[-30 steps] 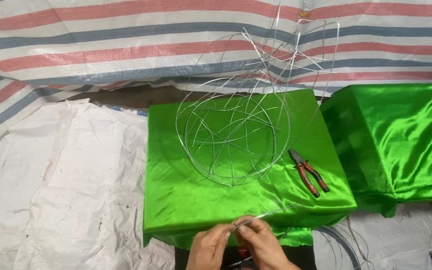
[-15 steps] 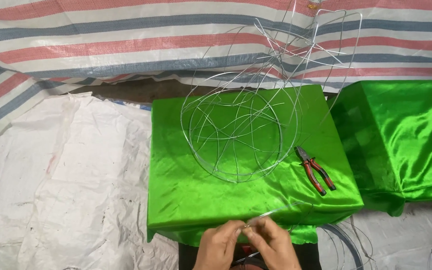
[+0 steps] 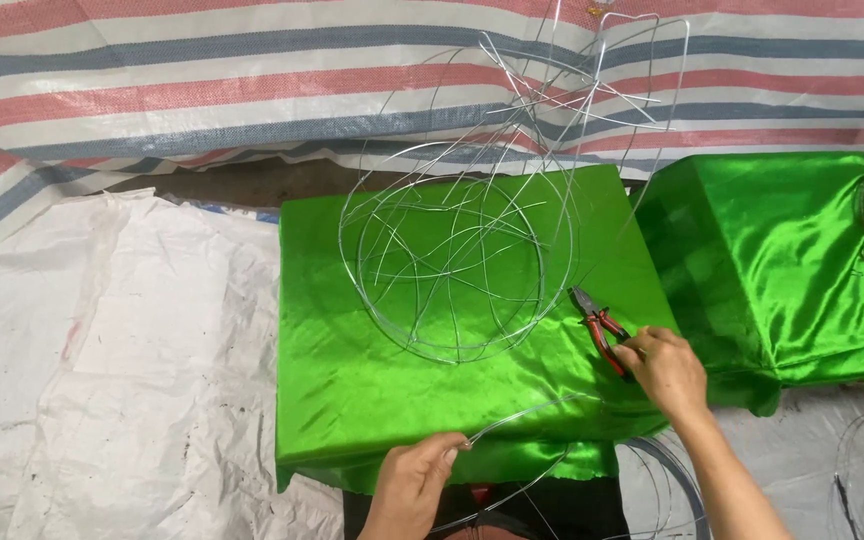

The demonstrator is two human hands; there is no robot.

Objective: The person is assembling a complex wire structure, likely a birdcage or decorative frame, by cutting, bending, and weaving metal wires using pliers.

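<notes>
Your left hand sits at the near edge of the green-draped table, thumb and fingers pinched together on the end of a thin wire that arcs to the right along that edge and loops down below it. Your right hand is at the near right corner, fingers curled over the handles of the red-handled pliers; the pliers lie flat on the cloth, their tips pointing toward the far edge, and you cannot tell whether the fingers have fully closed round the handles. The two hands are well apart. A round wire frame occupies the middle and far half of the table, its loose strands rising past the far edge against the striped tarpaulin. The pliers rest just beside its right rim. A second green-draped block stands to the right. White sheeting covers the floor on the left.
</notes>
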